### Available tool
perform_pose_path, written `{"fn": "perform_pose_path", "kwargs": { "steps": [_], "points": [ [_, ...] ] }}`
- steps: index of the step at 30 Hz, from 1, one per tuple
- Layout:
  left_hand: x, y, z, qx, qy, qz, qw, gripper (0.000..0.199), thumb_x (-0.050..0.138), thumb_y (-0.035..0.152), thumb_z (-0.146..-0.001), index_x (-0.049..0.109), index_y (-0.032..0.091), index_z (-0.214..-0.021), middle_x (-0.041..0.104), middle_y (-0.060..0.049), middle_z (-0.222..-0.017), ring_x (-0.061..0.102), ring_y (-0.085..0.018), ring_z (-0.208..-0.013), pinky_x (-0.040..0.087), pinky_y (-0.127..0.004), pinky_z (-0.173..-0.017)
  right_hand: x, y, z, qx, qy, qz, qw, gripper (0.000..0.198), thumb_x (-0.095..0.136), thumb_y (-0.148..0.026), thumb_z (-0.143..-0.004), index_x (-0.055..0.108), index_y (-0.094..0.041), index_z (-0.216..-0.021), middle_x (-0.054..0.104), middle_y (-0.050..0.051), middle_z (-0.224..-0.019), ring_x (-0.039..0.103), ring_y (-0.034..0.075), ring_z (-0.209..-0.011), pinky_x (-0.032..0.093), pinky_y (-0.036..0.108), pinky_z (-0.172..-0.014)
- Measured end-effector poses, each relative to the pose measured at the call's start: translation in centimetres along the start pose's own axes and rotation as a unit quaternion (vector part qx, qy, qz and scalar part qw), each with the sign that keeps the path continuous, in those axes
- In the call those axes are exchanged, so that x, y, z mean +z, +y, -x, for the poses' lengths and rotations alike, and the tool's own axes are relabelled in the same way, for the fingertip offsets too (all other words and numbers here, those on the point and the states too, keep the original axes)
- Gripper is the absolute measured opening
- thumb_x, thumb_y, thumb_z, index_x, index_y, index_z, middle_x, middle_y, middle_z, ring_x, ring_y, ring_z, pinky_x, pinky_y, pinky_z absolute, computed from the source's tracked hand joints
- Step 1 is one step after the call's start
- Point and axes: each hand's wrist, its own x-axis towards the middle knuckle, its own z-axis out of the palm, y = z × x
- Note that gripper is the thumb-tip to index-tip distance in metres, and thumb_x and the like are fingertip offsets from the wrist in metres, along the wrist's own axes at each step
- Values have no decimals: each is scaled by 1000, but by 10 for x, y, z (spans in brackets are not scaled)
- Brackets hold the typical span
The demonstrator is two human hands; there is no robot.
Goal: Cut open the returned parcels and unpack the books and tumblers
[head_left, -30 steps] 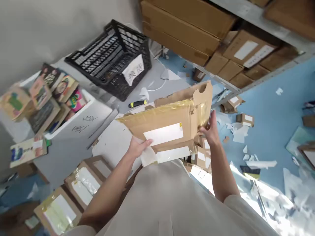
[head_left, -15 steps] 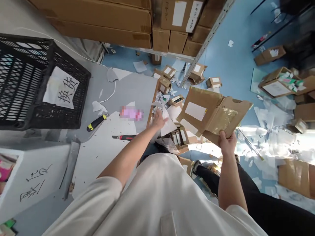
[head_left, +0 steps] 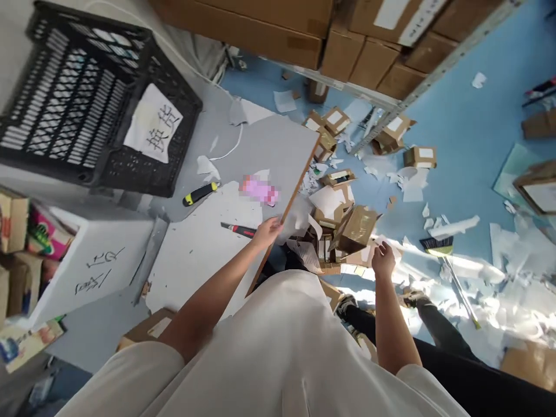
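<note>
My left hand (head_left: 267,232) is at the table's brown edge, its fingers loosely stretched and holding nothing. Just beyond it, below the edge, is a pale translucent sheet (head_left: 296,217). To the right, my right hand (head_left: 383,260) hangs over the floor litter, fingers loosely bent and apart, with nothing in them. A brown cardboard box (head_left: 358,229) with clear tape lies tilted on the pile just left of that hand. On the table, a red and black utility knife (head_left: 241,230) lies beside my left hand, and a blurred-out pink item (head_left: 259,190) lies farther back.
A yellow and black utility knife (head_left: 200,194) lies on the table (head_left: 174,278). Behind it stands a black plastic crate (head_left: 147,168); a white box (head_left: 104,255) is at the left. Shelved cartons (head_left: 260,29) run along the back. A broom (head_left: 456,284) lies among floor scraps.
My right hand has let go of the flattened cardboard box, which dropped onto the pile. My left hand has released the white sheet and drawn back to the table edge. The view has shifted.
</note>
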Motion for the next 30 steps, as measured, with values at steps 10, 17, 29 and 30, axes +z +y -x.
{"fn": "perform_pose_path", "kwargs": {
  "steps": [10, 17, 29, 30],
  "points": [
    [-73, -104, 149, -123, 308, 135, 934, 65, 67, 59, -66, 61, 16, -115, 68, -16, -113, 68, -26, -98, 53, -43, -88, 170, -209, 11, -426, -282, 99, 854, 47, 43, -28, -84, 53, -14, -128, 56, 18, -131, 51, 29, -124, 41, 49, -104],
    [-49, -144, 256, -201, 383, -1, 902, 60, 50, 58, -81, 58, 14, -121, 68, -17, -117, 69, -28, -98, 56, -35, -74, 251, -271, 39, -550, -317, 208, 744, 47, 52, -24, -83, 51, -17, -129, 40, 18, -146, 31, 34, -138, 26, 58, -110],
    [-59, -144, 318, -191, 578, -56, 791, 45, 51, 45, -88, 58, 17, -122, 67, -12, -118, 62, -27, -110, 51, -41, -92, 272, -275, 56, -576, -262, 292, 717, 48, 52, -35, -85, 52, -15, -128, 30, 23, -150, 23, 39, -140, 28, 62, -104],
    [-66, -143, 310, -164, 566, -70, 805, 45, 50, 45, -88, 57, 17, -123, 66, -12, -120, 62, -27, -111, 50, -41, -94, 270, -273, 59, -575, -257, 289, 721, 48, 51, -34, -85, 52, -15, -129, 30, 23, -150, 23, 38, -140, 28, 61, -104]
  ]
}}
